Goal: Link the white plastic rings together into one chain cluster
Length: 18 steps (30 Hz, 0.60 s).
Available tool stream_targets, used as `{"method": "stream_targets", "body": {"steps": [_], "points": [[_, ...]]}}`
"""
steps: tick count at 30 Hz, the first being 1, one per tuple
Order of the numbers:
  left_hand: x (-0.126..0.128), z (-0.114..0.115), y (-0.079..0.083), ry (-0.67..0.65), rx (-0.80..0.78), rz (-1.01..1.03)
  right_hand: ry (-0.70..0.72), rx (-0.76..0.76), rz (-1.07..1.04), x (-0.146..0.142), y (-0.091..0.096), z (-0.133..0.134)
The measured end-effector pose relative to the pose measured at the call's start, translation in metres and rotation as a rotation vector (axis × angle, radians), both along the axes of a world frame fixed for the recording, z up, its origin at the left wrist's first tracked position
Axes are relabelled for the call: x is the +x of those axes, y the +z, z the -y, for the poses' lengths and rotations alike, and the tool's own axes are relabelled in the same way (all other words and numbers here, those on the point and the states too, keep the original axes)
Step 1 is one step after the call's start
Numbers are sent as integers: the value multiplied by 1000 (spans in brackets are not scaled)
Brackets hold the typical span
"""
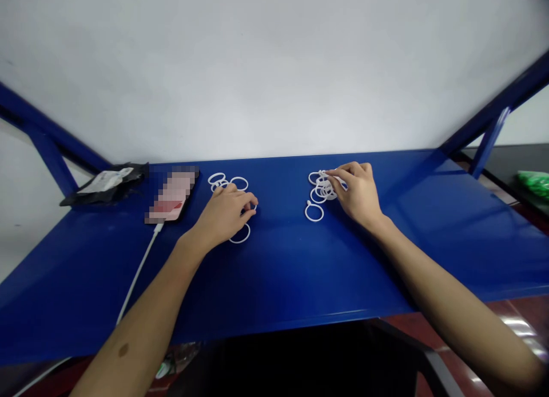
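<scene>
My left hand [227, 211] is closed, palm down, over a loose group of white plastic rings on the left half of the table. A bit of white rim shows at its fingertips, and the hand covers the rest. One white ring [246, 237] lies partly under this hand, and another ring [239, 183] lies just beyond it. At the right, my right hand [358, 194] pinches thumb and forefinger at a heap of overlapping white rings [318, 195]. A single ring with a small eyelet [314, 213] lies at the near side of that heap.
A phone [174, 195] with a blurred screen lies left of the rings, its white cable [141, 265] running to the front edge. Behind it is a black plastic packet [107, 184] with a white label. Blue metal braces [54, 162] flank the blue table [283, 271] before a pale wall.
</scene>
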<state>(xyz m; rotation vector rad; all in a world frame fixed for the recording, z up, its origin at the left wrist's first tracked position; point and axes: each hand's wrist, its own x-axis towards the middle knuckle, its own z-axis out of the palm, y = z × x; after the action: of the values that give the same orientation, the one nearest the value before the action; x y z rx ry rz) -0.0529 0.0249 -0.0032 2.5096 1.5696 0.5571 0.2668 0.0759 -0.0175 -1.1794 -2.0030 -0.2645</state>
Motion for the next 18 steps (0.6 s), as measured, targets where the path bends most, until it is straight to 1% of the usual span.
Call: {"method": "stream_targets", "body": {"steps": [3, 5, 6, 8, 10, 13, 16, 18], "points": [[10, 5, 6, -7, -56, 121, 21, 14, -11, -7, 6, 9], [17, 10, 12, -10, -126, 274, 101, -7, -18, -16, 11, 20], [21, 12, 15, -13, -177, 360, 163, -32, -22, -22, 13, 27], [27, 18, 19, -30, -302, 519, 333, -99, -32, -34, 15, 41], [32, 23, 21, -65, -435, 642, 478, -198, -75, -45, 15, 54], [38, 29, 20, -126, -584, 759, 622, -323, -143, -55, 12, 67], [42, 32, 18, -136, -633, 836, 674, -354, -180, -58, 10, 71], [43, 31, 17, -147, -614, 906, 650, -344, -215, -57, 10, 72]]}}
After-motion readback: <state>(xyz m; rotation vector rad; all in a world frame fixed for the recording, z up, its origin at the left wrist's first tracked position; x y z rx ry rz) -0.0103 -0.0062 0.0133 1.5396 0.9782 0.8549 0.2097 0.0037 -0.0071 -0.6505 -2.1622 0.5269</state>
